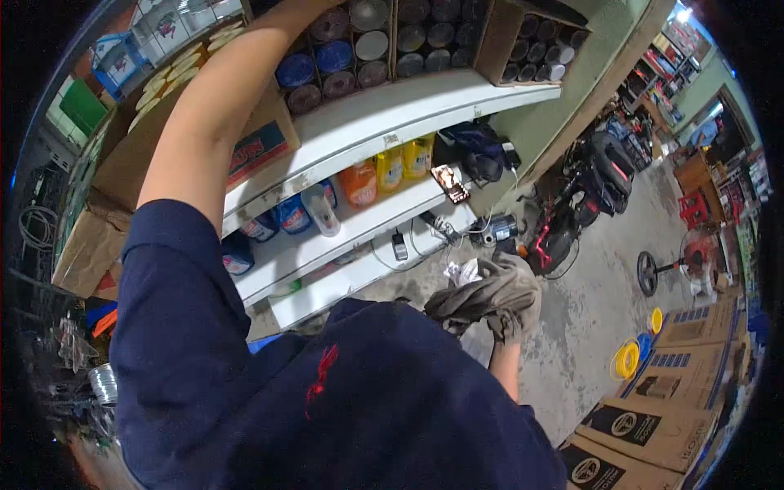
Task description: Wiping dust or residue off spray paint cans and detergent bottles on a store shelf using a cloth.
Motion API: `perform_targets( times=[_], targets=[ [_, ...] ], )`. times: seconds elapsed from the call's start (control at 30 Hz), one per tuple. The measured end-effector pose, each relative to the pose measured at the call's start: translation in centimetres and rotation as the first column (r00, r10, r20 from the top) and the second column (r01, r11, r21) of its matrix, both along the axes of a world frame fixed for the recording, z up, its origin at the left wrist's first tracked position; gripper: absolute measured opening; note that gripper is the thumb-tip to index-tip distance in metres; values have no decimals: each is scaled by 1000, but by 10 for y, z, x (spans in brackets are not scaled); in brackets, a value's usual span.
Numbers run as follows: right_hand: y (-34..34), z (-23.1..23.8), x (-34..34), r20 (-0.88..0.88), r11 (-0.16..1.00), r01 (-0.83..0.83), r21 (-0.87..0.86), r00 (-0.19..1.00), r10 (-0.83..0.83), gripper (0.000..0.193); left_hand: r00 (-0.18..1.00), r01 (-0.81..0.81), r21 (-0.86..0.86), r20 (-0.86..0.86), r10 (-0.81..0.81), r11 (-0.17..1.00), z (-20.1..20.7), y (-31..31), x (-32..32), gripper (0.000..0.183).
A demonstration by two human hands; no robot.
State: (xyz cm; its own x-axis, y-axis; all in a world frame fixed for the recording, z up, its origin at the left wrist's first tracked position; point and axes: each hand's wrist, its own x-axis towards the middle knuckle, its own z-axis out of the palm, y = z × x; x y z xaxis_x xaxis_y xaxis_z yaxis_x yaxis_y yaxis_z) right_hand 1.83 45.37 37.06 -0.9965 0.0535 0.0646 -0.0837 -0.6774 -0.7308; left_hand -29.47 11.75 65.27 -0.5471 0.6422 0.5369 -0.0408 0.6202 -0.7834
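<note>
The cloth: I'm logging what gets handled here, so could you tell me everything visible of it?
The cloth is dark grey-brown and looks like soft, limp fabric, bunched into uneven folds. The right hand holds it off to the body's right, with the concrete floor showing beyond. A crumpled whitish piece shows at its upper edge; whether that belongs to it is unclear. Its full shape is hidden by the folds.

Can't see the left hand, with the forearm (196, 139) cut off by the top edge! Can't make out the fingers of the right hand (527, 298), hidden by a bunched dark rag (469, 302). Can't sort the far shelves (665, 61), too small, too blurred!
</note>
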Motion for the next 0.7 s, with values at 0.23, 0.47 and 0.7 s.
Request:
perform_targets(
  times=[0.23, 0.47, 0.7],
  targets=[
    [5, -44, 26, -124, -40, 124, 991, 992, -1, 41, 713, 278, 251, 593, -374, 927, 27, -2, 25, 36],
    [-5, -38, 57, 127, 998, 24, -55, 992, -17, 32, 935, -268, 223, 296, 197, 937, 8, 36, 30, 36],
    [-1, -44, 88, 101, 988, 80, 134, 990, -94, 37, 971, -97, 284, 237, 29, 954, 8, 35, 6, 38]
  ],
)
